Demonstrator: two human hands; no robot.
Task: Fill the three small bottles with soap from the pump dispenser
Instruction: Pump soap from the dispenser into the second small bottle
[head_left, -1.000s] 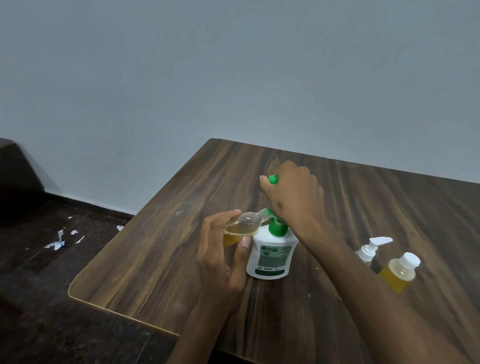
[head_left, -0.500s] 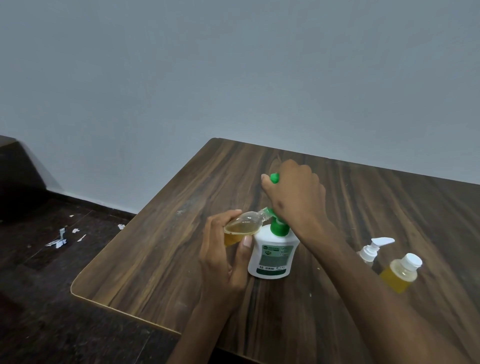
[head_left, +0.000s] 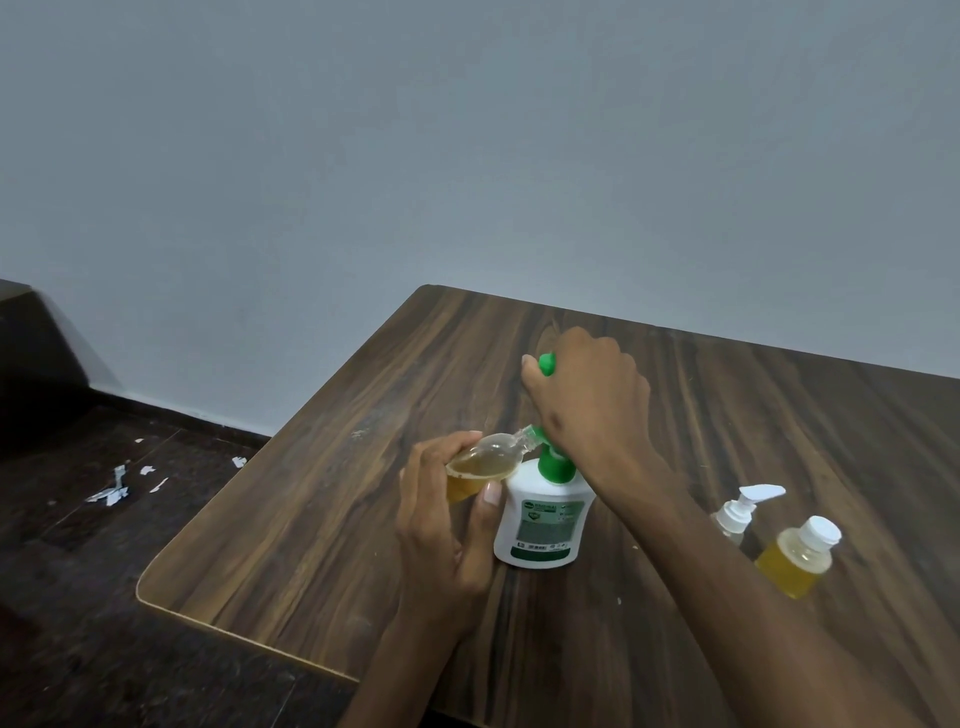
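Note:
A white soap dispenser (head_left: 543, 525) with a green pump stands on the wooden table (head_left: 322, 519). My right hand (head_left: 589, 400) wraps over the green pump head (head_left: 546, 364). In my left hand (head_left: 441, 525) I hold a small clear bottle (head_left: 485, 460), tilted on its side with its mouth against the pump nozzle; amber soap partly fills it. To the right stand a small bottle of amber soap with a white cap (head_left: 797, 558) and a small bottle with a white pump top (head_left: 740, 512), partly hidden behind my right forearm.
The table's left edge and rounded front corner (head_left: 148, 590) lie close to my left hand. Beyond it is a dark floor with scraps of white paper (head_left: 117, 486). A plain grey wall (head_left: 467, 156) rises behind the table.
Both hands and the bottles stay almost where they were; the view has shifted slightly. The soap level in the tilted bottle looks about the same.

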